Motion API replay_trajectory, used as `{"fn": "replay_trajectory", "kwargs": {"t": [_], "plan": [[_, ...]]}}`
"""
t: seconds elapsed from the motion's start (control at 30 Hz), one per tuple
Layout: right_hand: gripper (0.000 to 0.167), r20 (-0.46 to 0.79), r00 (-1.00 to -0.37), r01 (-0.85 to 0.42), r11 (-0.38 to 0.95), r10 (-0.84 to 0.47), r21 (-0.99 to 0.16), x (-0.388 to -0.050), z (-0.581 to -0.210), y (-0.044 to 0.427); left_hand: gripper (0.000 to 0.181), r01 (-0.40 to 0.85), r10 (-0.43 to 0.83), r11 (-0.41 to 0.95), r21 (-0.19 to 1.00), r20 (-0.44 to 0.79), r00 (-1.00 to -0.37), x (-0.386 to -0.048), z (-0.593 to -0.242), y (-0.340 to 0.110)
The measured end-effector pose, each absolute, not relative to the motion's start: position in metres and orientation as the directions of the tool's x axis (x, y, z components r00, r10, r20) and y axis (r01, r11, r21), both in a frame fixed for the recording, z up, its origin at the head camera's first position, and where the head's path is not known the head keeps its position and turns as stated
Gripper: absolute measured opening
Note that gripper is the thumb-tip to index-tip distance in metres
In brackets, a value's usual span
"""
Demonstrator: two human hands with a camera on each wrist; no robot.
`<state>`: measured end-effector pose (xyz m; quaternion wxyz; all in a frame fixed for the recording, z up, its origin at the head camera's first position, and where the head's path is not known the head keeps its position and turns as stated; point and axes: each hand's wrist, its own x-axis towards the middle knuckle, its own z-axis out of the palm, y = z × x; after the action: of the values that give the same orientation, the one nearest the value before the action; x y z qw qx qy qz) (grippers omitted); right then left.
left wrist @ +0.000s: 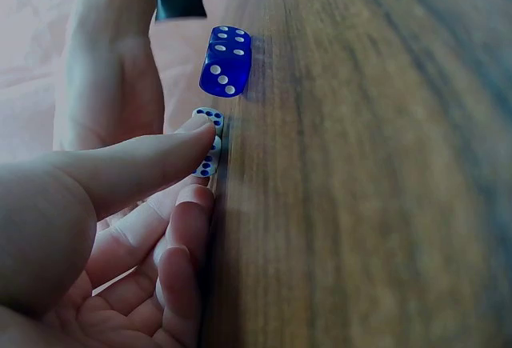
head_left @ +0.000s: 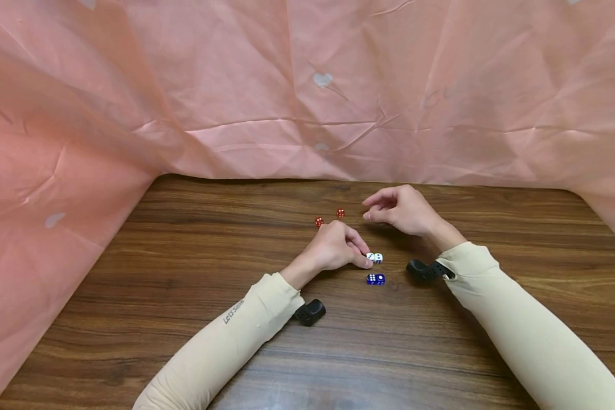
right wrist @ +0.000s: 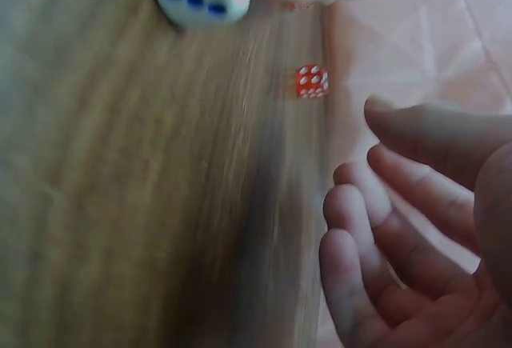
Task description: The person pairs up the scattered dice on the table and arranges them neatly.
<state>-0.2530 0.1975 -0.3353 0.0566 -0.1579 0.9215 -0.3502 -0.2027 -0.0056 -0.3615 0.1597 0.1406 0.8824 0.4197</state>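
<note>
Two white dice stand side by side near the middle of the wooden table. My left hand pinches the left one between thumb and fingers, the thumb lying across its near side in the left wrist view. A pair of blue dice sits just nearer to me, touching each other. Beyond the left hand lie two red dice, one by its knuckles and another red die farther right. My right hand hovers to the right of that die, fingers loosely bent, holding nothing.
A pink cloth with pale hearts hangs round the back and sides of the wooden table. Black wrist devices stick out below both sleeves, the right one close to the dice.
</note>
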Motion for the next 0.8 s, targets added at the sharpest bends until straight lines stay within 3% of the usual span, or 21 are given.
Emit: {"fn": "replay_trajectory", "kwargs": {"t": [0.37,0.8], "plan": [[0.031,-0.034,-0.906,-0.309,0.715,-0.422,-0.627,-0.284,-0.337,0.177,0.015,0.134,0.388,0.614,0.778,-0.15,-0.909,-0.203,-0.362,-0.007],[0.03,-0.078,-0.896,-0.306,0.735,-0.437,-0.605,-0.301,-0.341,0.16,0.014,0.136,0.389,0.616,0.776,-0.149,-0.909,-0.203,-0.363,-0.006]]}}
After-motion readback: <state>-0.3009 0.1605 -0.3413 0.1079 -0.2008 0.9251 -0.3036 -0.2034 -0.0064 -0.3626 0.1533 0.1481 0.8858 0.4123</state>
